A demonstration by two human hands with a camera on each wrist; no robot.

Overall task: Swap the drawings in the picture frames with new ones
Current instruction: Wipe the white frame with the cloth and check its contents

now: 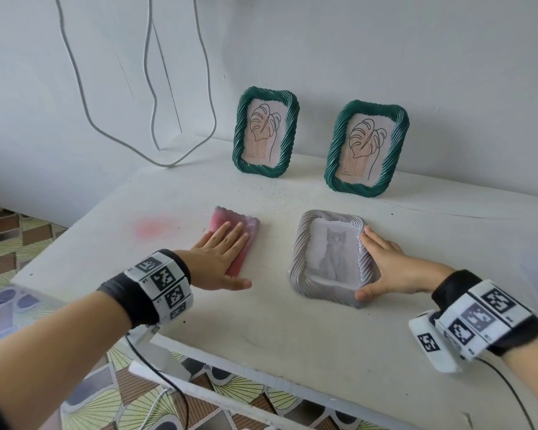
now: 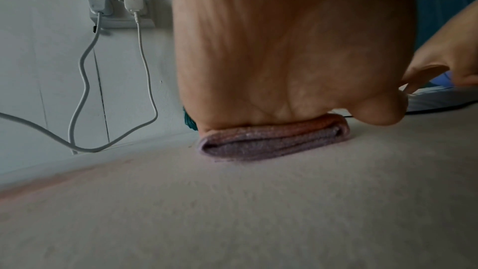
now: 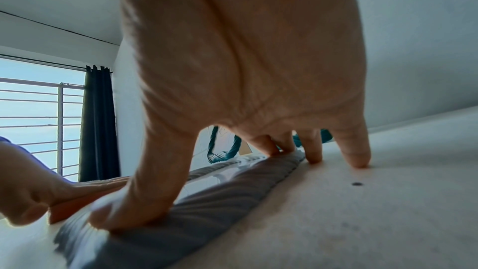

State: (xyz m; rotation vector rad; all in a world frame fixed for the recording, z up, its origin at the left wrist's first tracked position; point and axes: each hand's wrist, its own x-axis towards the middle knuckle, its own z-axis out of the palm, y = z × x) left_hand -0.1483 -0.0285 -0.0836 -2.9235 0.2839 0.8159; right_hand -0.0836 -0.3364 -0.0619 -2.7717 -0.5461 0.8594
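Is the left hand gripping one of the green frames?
No: the left hand lies flat on the pink cloth, while both green frames stand untouched against the wall.

Soft, even daylight; the window [image 3: 38,118] glows bright in the right wrist view. Both wrist views are dimmer, blurred up close, and bent at the edges.

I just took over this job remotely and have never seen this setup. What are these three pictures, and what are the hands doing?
No machine here: a person wears cameras on the head and both wrists. The head view shows a white table with two green frames of leaf drawings leaning at the wall. The left hand lies flat on a folded pink cloth. The right hand grips the edge of a grey frame with a cat picture, lying face up. The wrist views show each hand from close behind.
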